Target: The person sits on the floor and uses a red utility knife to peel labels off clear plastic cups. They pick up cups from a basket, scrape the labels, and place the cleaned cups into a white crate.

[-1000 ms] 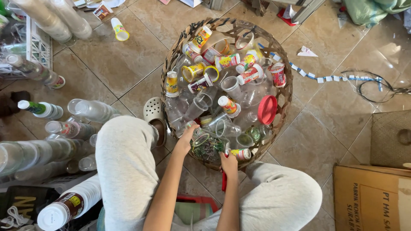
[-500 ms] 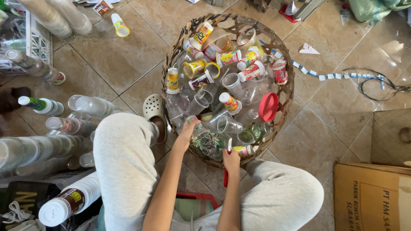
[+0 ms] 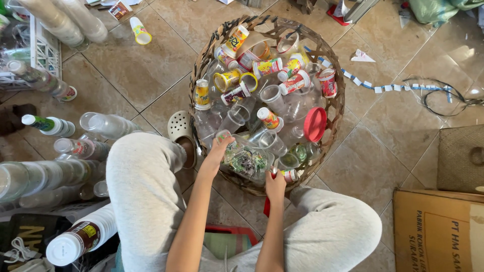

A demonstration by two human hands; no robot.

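My left hand (image 3: pixel 220 146) rests on the rim of a crumpled clear plastic cup (image 3: pixel 247 160) with a green-and-white printed wrap, fingers curled over it, pinning it at the near edge of the round woven bamboo basket (image 3: pixel 337 108) so it doesn't roll. My right hand (image 3: pixel 275 185) is closed around a small red-handled cutter (image 3: pixel 266 205), blade end up near the cup; the grip is pressed together on the handle, thumb on top. The cup lies on its side, tilted toward me, likely so the wrap faces the blade.

Basket is full of loose clear cups, some with yellow or red printed sleeves, plus one red round plastic lid (image 3: pixel 315 124) on the right side. A beige perforated clog (image 3: pixel 180 132) sits just beside the basket's left rim. Stacks of nested clear cups (image 3: pixel 45 174) lie on the floor at my left.

Floor is tan ceramic tile (image 3: pixel 141 75), cluttered; a brown cardboard box (image 3: pixel 437 229) at lower right. I sit with grey trouser knees (image 3: pixel 146 176) either side of the basket.
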